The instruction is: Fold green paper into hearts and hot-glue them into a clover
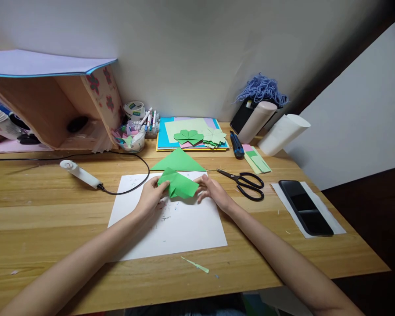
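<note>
A folded green paper piece (178, 184) is held just above a white sheet (171, 224) on the wooden desk. My left hand (152, 195) pinches its left edge, fingers closed on the paper. Closed fingertips of my right hand (213, 192) grip its right edge. A green paper triangle (178, 161) lies flat just behind the folded piece.
Black scissors (246, 183) lie right of my hands, a black phone (305, 207) on white paper farther right. A stack of coloured paper with green folded shapes (194, 135) sits at the back. A white tool with black cord (80, 173) lies left. A green scrap (195, 264) lies near the front edge.
</note>
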The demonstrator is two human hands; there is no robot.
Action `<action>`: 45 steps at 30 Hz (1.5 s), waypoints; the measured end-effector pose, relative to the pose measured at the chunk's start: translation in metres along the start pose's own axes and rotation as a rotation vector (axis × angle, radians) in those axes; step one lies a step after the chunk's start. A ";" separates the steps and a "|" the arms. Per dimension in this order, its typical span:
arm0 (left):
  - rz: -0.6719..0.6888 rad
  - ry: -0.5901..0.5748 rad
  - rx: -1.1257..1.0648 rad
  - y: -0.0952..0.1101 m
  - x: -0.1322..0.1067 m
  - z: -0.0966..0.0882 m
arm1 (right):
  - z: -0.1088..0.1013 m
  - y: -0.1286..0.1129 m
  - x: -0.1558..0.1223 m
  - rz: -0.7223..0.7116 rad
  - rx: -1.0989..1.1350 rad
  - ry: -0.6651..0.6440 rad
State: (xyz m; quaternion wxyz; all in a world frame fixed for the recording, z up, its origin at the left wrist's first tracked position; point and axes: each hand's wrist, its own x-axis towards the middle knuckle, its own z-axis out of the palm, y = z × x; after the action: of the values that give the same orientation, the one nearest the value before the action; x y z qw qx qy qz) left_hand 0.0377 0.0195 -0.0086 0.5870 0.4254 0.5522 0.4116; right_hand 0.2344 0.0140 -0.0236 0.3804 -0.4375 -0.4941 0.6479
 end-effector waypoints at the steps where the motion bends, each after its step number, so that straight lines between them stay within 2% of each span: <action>1: -0.016 0.019 -0.059 -0.001 0.000 0.000 | 0.004 0.001 -0.001 0.018 0.018 -0.051; 3: -0.020 0.020 -0.148 -0.003 0.000 0.001 | 0.013 0.004 -0.004 0.024 0.022 -0.081; 7: -0.014 -0.076 -0.162 -0.005 -0.002 0.004 | 0.026 0.012 -0.006 -0.066 -0.055 0.155; 10: -0.015 -0.168 -0.091 -0.006 -0.005 0.005 | 0.020 0.011 -0.004 -0.171 -0.163 0.264; 15: -0.085 -0.361 -0.110 -0.010 -0.007 0.007 | 0.009 0.004 -0.006 -0.307 -0.393 0.312; 19: -0.129 -0.354 -0.084 -0.014 -0.007 0.008 | 0.009 0.004 -0.008 -0.445 -0.661 0.349; 22: -0.113 -0.342 -0.022 -0.013 -0.007 0.009 | 0.008 0.006 -0.007 -0.582 -0.925 0.326; 25: -0.073 -0.348 -0.032 -0.012 -0.006 0.009 | 0.007 0.007 -0.008 -0.628 -1.149 0.277; 28: -0.022 -0.325 -0.067 -0.013 -0.005 0.008 | 0.008 0.005 -0.009 -0.662 -1.266 0.218; 34: 0.081 -0.333 0.016 -0.017 -0.001 0.006 | 0.008 0.003 -0.009 -0.738 -1.346 0.069; 39: 0.033 -0.350 0.020 -0.016 0.000 0.004 | 0.003 0.004 -0.007 -0.765 -1.373 -0.017; 45: -0.007 -0.355 0.009 -0.009 -0.002 0.005 | 0.001 0.004 -0.008 -0.784 -1.406 -0.050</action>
State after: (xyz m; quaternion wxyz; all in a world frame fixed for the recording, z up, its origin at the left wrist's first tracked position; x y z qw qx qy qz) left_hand 0.0429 0.0150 -0.0161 0.6749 0.4920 0.4433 0.3255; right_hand 0.2354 0.0057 -0.0254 0.2045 -0.3547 -0.9122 0.0144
